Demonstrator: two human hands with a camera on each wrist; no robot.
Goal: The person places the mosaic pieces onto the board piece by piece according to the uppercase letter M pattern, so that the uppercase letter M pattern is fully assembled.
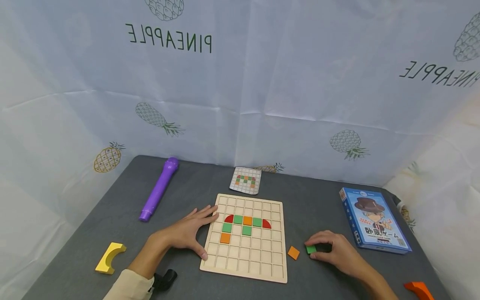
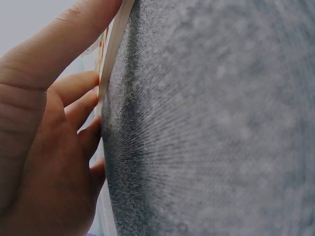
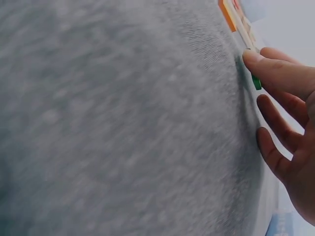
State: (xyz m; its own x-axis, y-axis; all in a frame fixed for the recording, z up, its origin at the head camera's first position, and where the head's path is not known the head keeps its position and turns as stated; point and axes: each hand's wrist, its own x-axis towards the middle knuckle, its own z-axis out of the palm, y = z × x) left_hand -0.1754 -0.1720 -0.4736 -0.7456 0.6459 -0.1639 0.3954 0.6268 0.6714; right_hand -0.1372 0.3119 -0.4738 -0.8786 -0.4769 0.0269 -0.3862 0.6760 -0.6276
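A pale wooden grid board (image 1: 258, 264) lies on the dark table, bearing green and orange squares and two red quarter-circle tiles. My left hand (image 1: 187, 231) spreads over its left edge, thumb at the lower corner and fingertips higher up; in the left wrist view the fingers are extended along the board's edge. To the right of the board, my right hand (image 1: 335, 252) pinches a green square tile (image 1: 311, 249) between thumb and fingers, low over the table. The right wrist view shows only a sliver of that green tile (image 3: 256, 82). Between it and the board lies an orange square tile (image 1: 293, 253).
A card with a coloured grid pattern (image 1: 245, 181) leans behind the board. Left are a purple microphone-shaped stick (image 1: 159, 189) and a yellow arch block (image 1: 109, 258). On the right lie a blue game box (image 1: 375, 221) and an orange block (image 1: 419, 289). A printed cloth hangs behind.
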